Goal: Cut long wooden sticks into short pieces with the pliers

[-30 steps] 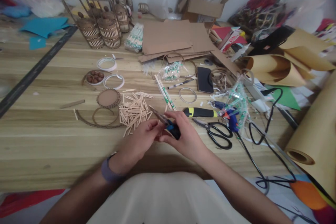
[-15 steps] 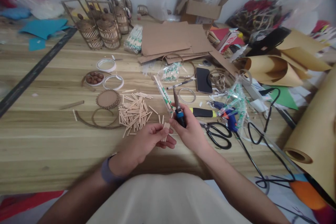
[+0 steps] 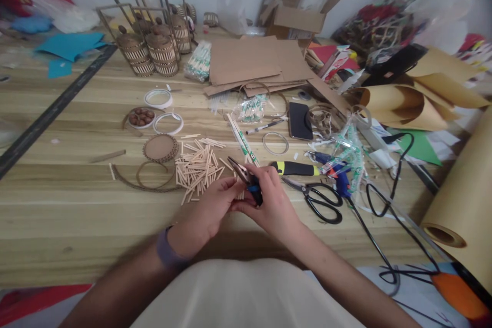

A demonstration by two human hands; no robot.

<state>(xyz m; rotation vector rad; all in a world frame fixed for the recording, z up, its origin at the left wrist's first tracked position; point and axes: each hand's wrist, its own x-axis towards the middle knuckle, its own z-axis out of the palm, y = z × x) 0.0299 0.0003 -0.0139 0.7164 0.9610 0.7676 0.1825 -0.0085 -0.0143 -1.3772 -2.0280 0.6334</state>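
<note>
My right hand (image 3: pixel 271 202) is closed around dark-handled pliers (image 3: pixel 253 188), whose metal jaws point up and to the left. Pressed close beside it, my left hand (image 3: pixel 215 202) pinches a few short wooden sticks (image 3: pixel 239 195), mostly hidden by the fingers and the pliers. A loose pile of short wooden sticks (image 3: pixel 198 166) lies just beyond my left hand. Longer chopsticks in green-printed paper wrappers (image 3: pixel 243 138) rest on the table ahead of the pliers.
Scissors (image 3: pixel 325 202), a yellow-and-black handled cutter (image 3: pixel 295 168) and a blue glue gun (image 3: pixel 342 179) with a looping black cord lie right. Farther off are a phone (image 3: pixel 300 121), cardboard sheets (image 3: pixel 246 61) and lidded stick-sided lanterns (image 3: pixel 163 51). A round cardboard disc (image 3: pixel 159 148) sits left.
The pliers have tilted left and come down over my left hand. My right hand has turned inward, and both hands are closer together, covering more of the held sticks.
</note>
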